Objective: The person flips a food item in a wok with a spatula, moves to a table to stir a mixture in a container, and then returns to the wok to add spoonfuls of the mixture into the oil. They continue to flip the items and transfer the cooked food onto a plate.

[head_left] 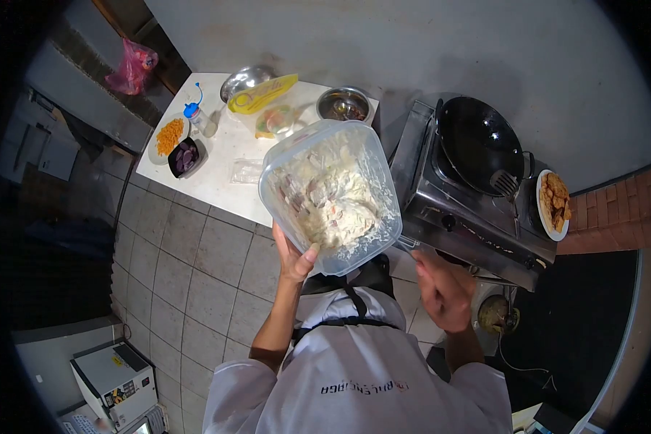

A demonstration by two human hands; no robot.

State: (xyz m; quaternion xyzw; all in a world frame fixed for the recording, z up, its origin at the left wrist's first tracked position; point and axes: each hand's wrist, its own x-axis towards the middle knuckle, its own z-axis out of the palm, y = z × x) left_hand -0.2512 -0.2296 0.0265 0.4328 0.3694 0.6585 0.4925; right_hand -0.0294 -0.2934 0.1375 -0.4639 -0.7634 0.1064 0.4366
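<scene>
Left hand (pixel 295 257): fingers curled under the plastic tub (pixel 330 194), tilted, held up before the white table (pixel 217 170).
Tub contents: pale batter.
Right hand (pixel 443 289): blurred; probably loosely closed, grip unclear, beside the stove (pixel 470 210).

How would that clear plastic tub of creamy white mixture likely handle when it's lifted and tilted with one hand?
The clear plastic tub looks thin-walled, so it probably flexes under the left hand, which grips only its lower edge. Holding a good deal of creamy white mixture, it is likely fairly heavy for its size. Smears on the walls suggest a thick, sticky mix, slow to shift when tilted.
</scene>
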